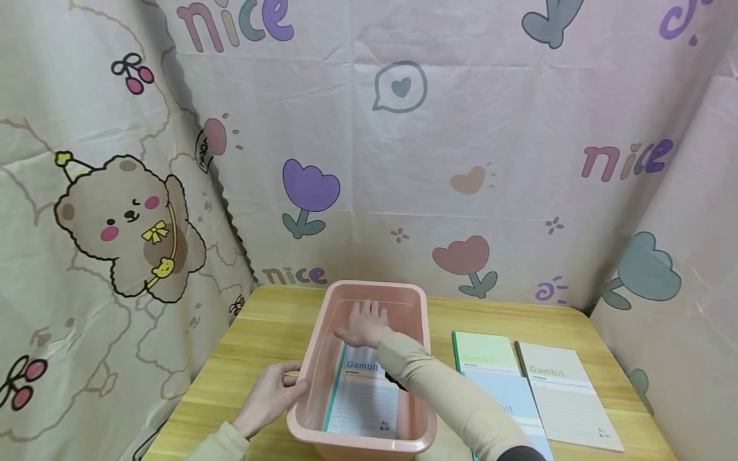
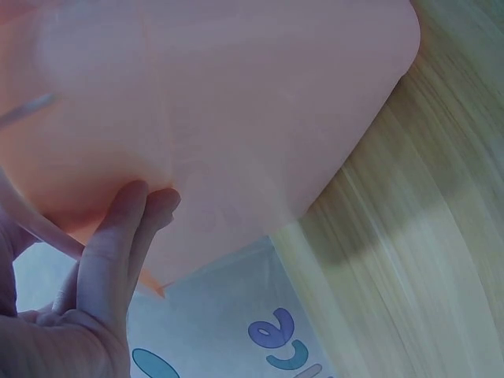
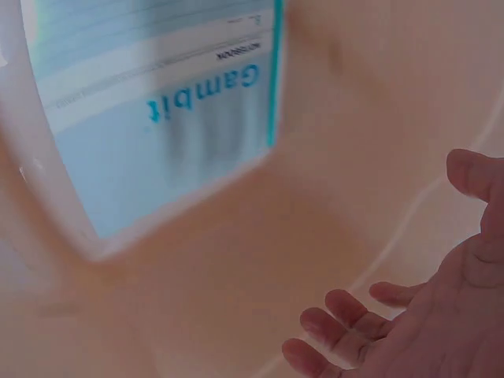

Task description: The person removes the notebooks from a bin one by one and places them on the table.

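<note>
A pink plastic bin (image 1: 406,314) stands on the table, with a light-blue Gambit notebook (image 1: 363,400) lying on its bottom. My left hand (image 1: 271,394) holds the bin's left rim, thumb on the rim and fingers against the outer wall; the left wrist view shows those fingers (image 2: 110,252) on the wall. Over the far half of the bin, my right hand (image 1: 364,325) is spread with nothing in it. In the right wrist view its fingers (image 3: 339,327) are apart from the notebook (image 3: 197,150), which appears upside down there.
Right of the bin lie a green notebook (image 1: 487,349), a blue notebook (image 1: 507,410) overlapping it, and a beige notebook (image 1: 567,403). A printed curtain (image 1: 357,147) closes off the back and sides of the wooden table (image 1: 254,326).
</note>
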Demonstrator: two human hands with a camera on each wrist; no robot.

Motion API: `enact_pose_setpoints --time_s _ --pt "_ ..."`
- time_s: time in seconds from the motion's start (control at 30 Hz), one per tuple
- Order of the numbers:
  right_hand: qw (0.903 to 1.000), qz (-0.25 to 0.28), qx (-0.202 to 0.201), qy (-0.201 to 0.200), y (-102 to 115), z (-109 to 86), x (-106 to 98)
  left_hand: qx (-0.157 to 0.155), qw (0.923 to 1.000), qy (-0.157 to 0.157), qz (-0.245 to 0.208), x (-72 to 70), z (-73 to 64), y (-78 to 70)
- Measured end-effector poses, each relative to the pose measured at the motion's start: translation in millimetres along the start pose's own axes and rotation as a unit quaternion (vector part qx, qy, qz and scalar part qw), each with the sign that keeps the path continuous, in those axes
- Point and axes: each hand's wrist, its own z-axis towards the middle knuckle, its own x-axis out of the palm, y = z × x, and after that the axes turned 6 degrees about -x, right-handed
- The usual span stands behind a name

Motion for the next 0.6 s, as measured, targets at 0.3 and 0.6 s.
enact_pose_setpoints --time_s 0.3,0.6 --pt "0.9992 -0.021 0.034 -0.001 2 11.5 38 -0.006 0.9999 -0.012 0.008 1.9 -0.1 -1.4" --pt "0.9993 -0.018 0.032 -0.005 -5 16.0 67 -0.002 1.0 -0.007 0.003 1.5 0.0 0.0"
